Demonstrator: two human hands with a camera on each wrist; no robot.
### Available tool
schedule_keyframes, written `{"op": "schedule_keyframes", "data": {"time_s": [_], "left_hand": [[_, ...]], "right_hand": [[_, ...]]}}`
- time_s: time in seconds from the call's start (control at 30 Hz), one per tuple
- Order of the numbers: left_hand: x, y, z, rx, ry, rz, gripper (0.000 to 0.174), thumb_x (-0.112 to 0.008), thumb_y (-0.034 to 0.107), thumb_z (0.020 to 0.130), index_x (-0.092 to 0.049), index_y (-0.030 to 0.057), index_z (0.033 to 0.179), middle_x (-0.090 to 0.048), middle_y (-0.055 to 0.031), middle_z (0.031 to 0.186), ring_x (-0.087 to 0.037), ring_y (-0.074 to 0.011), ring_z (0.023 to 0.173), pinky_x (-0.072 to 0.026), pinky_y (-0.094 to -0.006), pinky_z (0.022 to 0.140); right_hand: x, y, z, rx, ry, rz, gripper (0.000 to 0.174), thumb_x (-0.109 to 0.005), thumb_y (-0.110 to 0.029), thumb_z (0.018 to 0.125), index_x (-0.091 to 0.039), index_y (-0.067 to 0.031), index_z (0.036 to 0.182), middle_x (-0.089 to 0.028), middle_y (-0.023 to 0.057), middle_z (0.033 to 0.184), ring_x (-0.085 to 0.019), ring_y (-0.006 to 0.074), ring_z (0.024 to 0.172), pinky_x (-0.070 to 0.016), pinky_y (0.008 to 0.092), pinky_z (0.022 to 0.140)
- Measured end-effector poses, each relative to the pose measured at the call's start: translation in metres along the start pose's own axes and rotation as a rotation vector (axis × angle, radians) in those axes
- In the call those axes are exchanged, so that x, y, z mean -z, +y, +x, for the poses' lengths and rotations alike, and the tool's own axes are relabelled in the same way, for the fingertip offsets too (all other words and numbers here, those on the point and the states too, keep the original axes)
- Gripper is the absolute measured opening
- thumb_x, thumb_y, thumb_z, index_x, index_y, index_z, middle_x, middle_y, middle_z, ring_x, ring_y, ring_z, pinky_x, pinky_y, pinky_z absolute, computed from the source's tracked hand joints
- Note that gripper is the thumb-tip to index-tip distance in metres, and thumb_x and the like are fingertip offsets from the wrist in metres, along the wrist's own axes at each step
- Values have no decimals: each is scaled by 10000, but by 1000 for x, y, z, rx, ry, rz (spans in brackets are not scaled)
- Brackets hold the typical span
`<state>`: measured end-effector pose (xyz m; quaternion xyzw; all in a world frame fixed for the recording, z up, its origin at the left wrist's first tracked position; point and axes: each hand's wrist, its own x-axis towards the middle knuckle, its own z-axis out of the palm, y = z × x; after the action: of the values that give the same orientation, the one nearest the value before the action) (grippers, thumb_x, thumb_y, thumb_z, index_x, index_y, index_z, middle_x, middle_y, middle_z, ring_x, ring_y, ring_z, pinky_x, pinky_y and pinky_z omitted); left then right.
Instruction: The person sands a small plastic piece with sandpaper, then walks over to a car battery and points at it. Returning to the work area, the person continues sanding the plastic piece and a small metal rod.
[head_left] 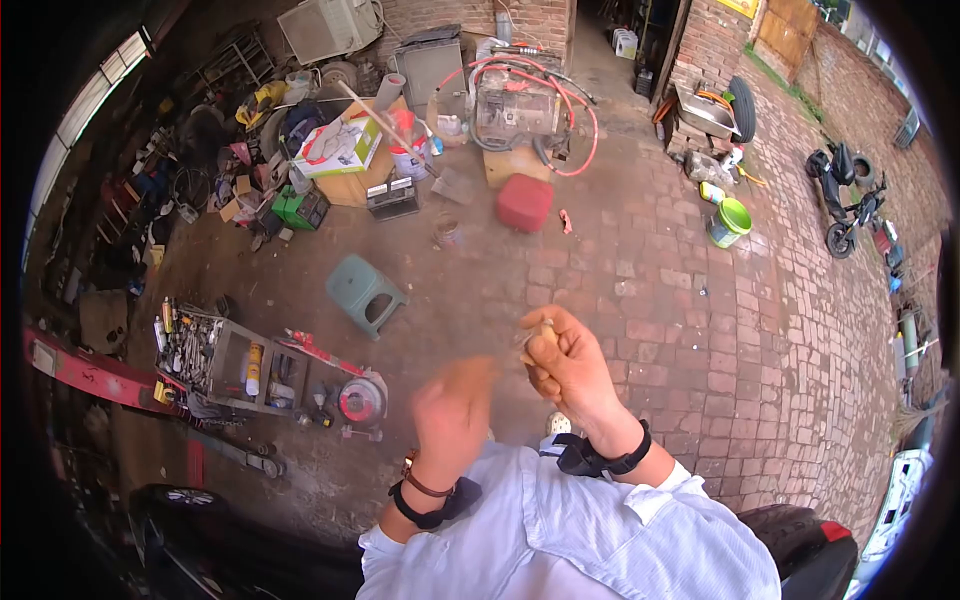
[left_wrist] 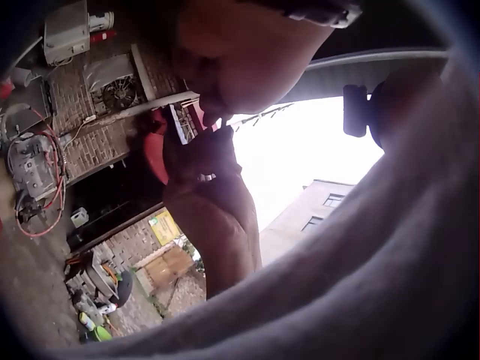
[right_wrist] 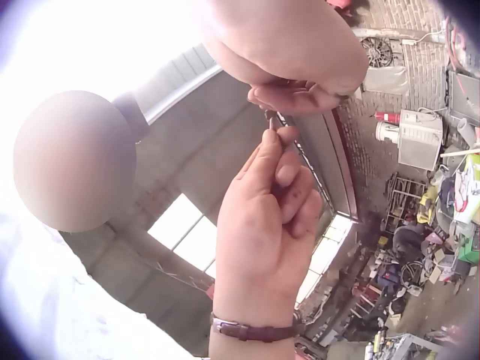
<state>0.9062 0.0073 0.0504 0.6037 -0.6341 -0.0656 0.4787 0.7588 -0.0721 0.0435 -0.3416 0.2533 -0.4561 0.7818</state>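
Note:
Small and pale tan, a thing [head_left: 547, 330] shows between the thumb and curled fingers of my right hand [head_left: 573, 368]; what it is I cannot tell. My left hand [head_left: 455, 408], motion-blurred, is raised just beside it. In the right wrist view my left hand [right_wrist: 262, 214] pinches a thin little piece [right_wrist: 271, 120] between thumb and finger, its end close to the fingers of my right hand [right_wrist: 289, 56]. The left wrist view has my right hand [left_wrist: 214, 202] in shadow, with my left hand [left_wrist: 240, 56] above it.
A green stool [head_left: 357, 287] stands ahead on the floor, a red container [head_left: 525, 203] beyond it. A tool cart [head_left: 232, 365] is at left. Further back are a hose-draped machine [head_left: 515, 108] and a green bucket [head_left: 730, 222]. Dark vehicles flank the person.

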Motion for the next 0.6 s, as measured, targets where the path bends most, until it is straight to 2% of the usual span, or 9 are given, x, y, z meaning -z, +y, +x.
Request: {"op": "schedule_keyframes", "data": {"time_s": [0.07,0.23,0.3,0.37,0.43,0.47,0.53,0.57,0.6], "left_hand": [[-4,2,-1,3,-24,3,86,-603,56,863,-627,-10,912,-603,-152,744,-577,-322,639,-443,-359,571],[2,5,-4,53,-52,20,100,-610,36,844,-639,-6,929,-613,-156,775,-586,-324,650,-448,-358,571],[-1,2,-7,35,-50,32,104,-611,33,840,-642,-6,931,-614,-154,771,-587,-324,647,-448,-357,573],[-3,2,-9,20,-47,40,109,-612,30,836,-645,-6,933,-615,-153,767,-589,-324,644,-448,-356,574],[-2,2,-9,44,-73,-81,121,-594,47,866,-640,-11,961,-595,-120,712,-569,-255,596,-427,-330,550],[0,2,-9,47,-67,-80,121,-594,47,866,-640,-11,961,-595,-120,712,-569,-255,596,-427,-330,550],[6,1,-13,251,-191,-389,135,-565,74,904,-630,-14,984,-550,-85,652,-517,-176,558,-397,-298,527],[9,-1,-14,255,-187,-389,135,-565,74,904,-630,-14,984,-550,-85,652,-517,-176,558,-397,-298,527],[11,-2,-15,353,-267,-398,148,-558,82,902,-622,-6,1003,-579,-136,714,-547,-274,618,-419,-333,552]], "right_hand": [[2,9,-1,-54,-128,-54,134,-609,-159,940,-554,-44,901,-545,-6,660,-389,31,479,-294,192,418],[-1,14,-6,6,-97,-25,154,-608,-177,943,-553,-37,912,-521,-17,664,-401,35,507,-301,196,438],[-3,13,-9,-71,-107,-63,152,-617,-177,937,-563,-35,935,-557,-8,693,-410,31,513,-309,191,441],[-2,19,-8,-46,-100,-81,152,-621,-173,934,-567,-33,958,-571,-5,706,-419,29,518,-313,188,444],[-1,19,-7,-25,-101,-103,156,-624,-168,931,-570,-30,981,-585,-2,719,-427,27,522,-317,185,446],[1,17,-6,-6,-105,-163,153,-626,-160,929,-571,-29,985,-588,-4,719,-435,27,525,-319,184,448],[3,15,-5,9,-110,-224,150,-629,-151,926,-572,-27,989,-592,-7,719,-443,27,528,-322,182,449],[4,15,-5,6,-117,-220,161,-637,-134,918,-553,-27,1005,-589,-9,708,-450,24,531,-326,181,450],[4,14,-4,4,-125,-216,180,-644,-117,910,-534,-28,1021,-586,-11,698,-457,22,534,-330,179,450]]}}
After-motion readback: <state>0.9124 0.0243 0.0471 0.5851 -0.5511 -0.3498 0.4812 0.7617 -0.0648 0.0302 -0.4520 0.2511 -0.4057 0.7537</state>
